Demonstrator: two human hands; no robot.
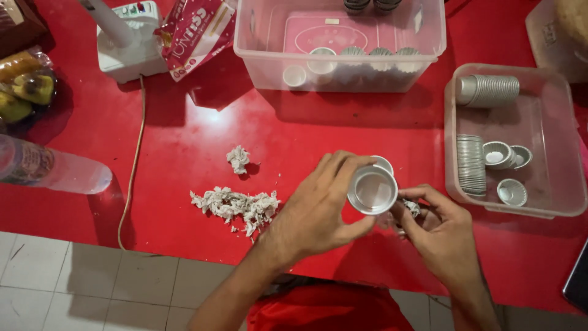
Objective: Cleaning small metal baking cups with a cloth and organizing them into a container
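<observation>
Over a red table (184, 147), the left hand (315, 211) grips a light, easily dented foil cup (372, 190) by its rim while right-hand fingers (429, 208) pinch a paper scrap (411, 208).

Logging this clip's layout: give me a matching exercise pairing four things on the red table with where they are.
Things:
1. small metal cup
2. pile of shredded paper
3. plastic bottle
4. stacked foil cups

Places:
A. lying on its side at the table's left edge
B. in the tray on the right
C. held in the left hand
D. on the table, left of the hands

Pairs: 1-C, 2-D, 3-A, 4-B
</observation>
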